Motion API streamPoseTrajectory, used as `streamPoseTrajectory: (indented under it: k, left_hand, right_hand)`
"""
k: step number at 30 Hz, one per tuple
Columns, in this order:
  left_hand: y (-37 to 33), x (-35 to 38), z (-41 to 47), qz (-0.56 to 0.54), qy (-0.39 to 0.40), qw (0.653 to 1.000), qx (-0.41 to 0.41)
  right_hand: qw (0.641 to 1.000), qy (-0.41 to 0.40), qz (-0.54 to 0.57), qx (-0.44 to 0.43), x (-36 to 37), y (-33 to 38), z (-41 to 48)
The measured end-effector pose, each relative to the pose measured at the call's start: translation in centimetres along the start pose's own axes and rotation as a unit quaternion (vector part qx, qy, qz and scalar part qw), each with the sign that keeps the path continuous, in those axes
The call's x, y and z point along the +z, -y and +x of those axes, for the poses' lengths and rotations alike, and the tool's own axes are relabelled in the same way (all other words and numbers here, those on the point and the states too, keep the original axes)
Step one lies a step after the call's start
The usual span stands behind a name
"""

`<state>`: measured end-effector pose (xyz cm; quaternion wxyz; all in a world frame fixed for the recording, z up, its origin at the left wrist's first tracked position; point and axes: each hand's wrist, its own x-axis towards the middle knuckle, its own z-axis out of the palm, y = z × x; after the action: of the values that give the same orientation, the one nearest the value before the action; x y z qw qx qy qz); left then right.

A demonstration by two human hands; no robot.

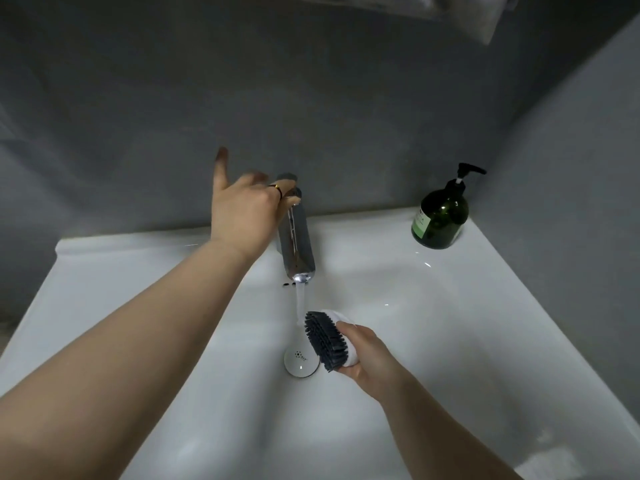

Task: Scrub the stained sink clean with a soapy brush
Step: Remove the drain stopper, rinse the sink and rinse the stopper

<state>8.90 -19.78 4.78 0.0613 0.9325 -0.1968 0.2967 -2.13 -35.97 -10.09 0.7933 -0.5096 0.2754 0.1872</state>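
Observation:
A white sink (433, 327) fills the lower view, with a white drain plug (300, 362) at its middle. A chrome faucet (298, 244) stands at the back, and water (298, 299) runs from its spout toward the drain. My left hand (242, 216) is at the top of the faucet, its ringed finger curled on the handle and one finger pointing up. My right hand (367, 355) grips a white scrub brush (325, 339) with dark bristles turned left, just right of the stream above the drain.
A dark green pump bottle (441, 216) stands on the sink's back right corner. Grey walls close in behind and on the right. A grey towel (460, 19) hangs at the top.

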Motion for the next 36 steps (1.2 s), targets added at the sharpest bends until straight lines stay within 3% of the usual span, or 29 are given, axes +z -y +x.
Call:
streamPoseTrajectory:
  k: [2,5,7,11,19,27,36]
  left_hand:
    - [-0.7,0.2,-1.0,-0.043,0.052,0.996,-0.064]
    - [-2.0,1.2,-4.5,-0.211,0.074,0.962,-0.154]
    - [-2.8,1.6,-6.9,-0.260,0.076,0.951,-0.149]
    - [-3.1,1.7,-8.6,-0.235,0.140,0.959,-0.076]
    - [-2.8,2.0,-8.6,-0.214,0.153,0.962,-0.074]
    - [-2.7,2.1,-8.7,-0.231,0.149,0.958,-0.081]
    - [-2.1,1.7,-8.1,-0.257,0.158,0.950,-0.080]
  right_hand:
    - [0.999,0.001,0.043,0.011,0.8,0.0,0.5]
    - [0.995,0.025,0.091,0.024,2.4,0.3,0.9]
    - [0.994,0.050,0.097,0.029,3.9,1.0,0.8]
    - [0.991,0.057,0.110,0.046,6.9,2.4,1.3]
    - [0.989,0.065,0.122,0.052,6.8,4.7,1.7]
    - [0.991,0.026,-0.033,0.127,2.6,4.8,0.2]
    - [0.991,0.029,0.103,0.086,6.4,3.7,2.5]
